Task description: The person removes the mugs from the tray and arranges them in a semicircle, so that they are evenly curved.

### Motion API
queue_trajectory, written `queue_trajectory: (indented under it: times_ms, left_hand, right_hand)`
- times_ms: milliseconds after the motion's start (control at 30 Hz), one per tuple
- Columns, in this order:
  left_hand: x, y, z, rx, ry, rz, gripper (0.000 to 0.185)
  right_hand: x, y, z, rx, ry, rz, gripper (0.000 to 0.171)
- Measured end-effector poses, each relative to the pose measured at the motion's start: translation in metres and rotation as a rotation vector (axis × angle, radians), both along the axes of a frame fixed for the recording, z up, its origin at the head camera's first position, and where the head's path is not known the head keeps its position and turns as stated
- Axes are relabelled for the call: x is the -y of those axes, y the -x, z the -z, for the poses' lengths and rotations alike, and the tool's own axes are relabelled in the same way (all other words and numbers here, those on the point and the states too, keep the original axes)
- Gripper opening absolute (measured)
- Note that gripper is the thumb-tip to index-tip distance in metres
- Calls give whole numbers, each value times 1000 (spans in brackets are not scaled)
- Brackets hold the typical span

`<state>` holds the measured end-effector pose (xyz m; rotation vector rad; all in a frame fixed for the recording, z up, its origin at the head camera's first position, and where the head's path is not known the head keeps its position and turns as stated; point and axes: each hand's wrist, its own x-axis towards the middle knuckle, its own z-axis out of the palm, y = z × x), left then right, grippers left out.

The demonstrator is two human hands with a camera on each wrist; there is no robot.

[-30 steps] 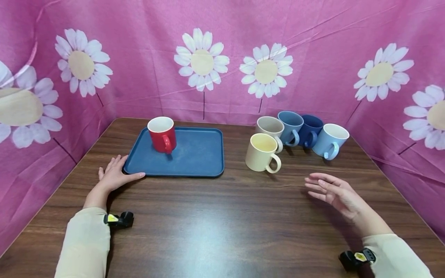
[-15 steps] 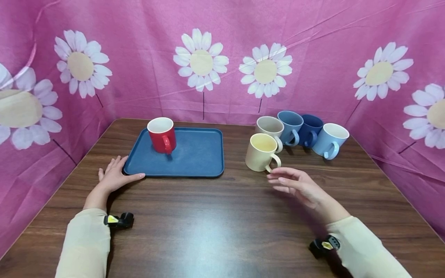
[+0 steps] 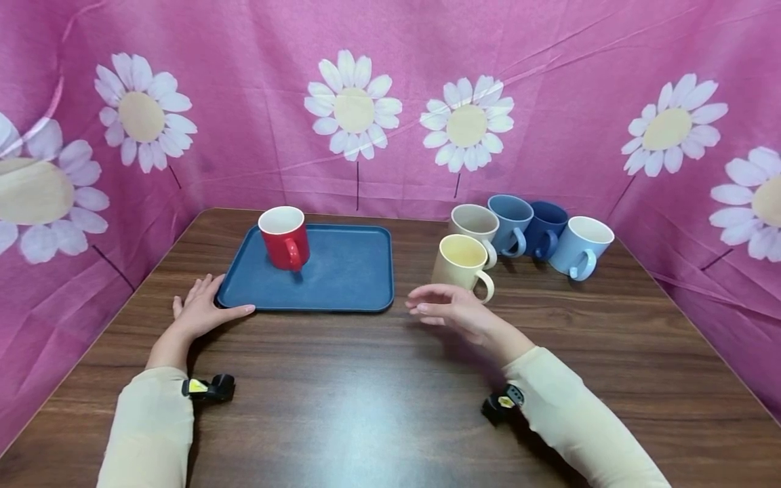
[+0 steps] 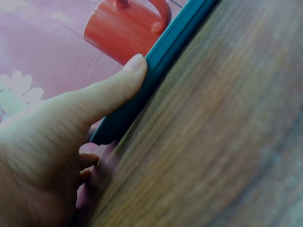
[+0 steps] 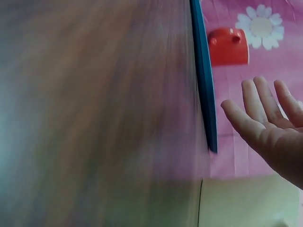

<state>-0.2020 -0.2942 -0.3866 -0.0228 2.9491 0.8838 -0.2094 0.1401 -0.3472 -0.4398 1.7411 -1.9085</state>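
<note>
My left hand [image 3: 206,312] lies at the near left corner of the blue tray [image 3: 342,271]. In the left wrist view its straight thumb [image 4: 113,90] touches the tray's edge, and its other fingers are partly hidden behind the corner. A red mug [image 3: 285,237] stands upright on the tray's left part, handle towards me. My right hand [image 3: 460,313], with loosely spread fingers, hovers in front of the pale yellow mug [image 3: 454,266] and hides its lower part. Nothing is in the right palm [image 5: 284,137]; the tray's right edge lies just beyond its fingertips.
Behind the yellow mug stand a grey-beige mug [image 3: 473,222], a medium blue mug [image 3: 510,222], a dark blue mug [image 3: 545,227] and a light blue mug [image 3: 579,247], all close together. A pink flowered cloth [image 3: 256,122] hangs around the wooden table [image 3: 305,393].
From the right side of the table, my right hand has swept left past the yellow mug's handle to the mug's front. The left hand, tray and mugs have stayed in place.
</note>
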Motion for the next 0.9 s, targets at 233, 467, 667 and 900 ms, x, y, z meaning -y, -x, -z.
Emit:
queue_trajectory:
  times_ms: [233,467,667,900]
  left_hand:
    - [0,-2,-1,4,1,-6,100]
    - [-1,-2,0,4,5,-5,99]
    - [0,1,0,-3,8,-5,100]
    - [1,2,1,-6,4,-5,100]
  right_hand:
    - [47,16,1,-24,-68,-15,38]
    - [85,34,3,-64,-136,6,36]
    - [110,46,4,-16,-195,38,37]
    - [135,60,-1,-1,-267,50,39]
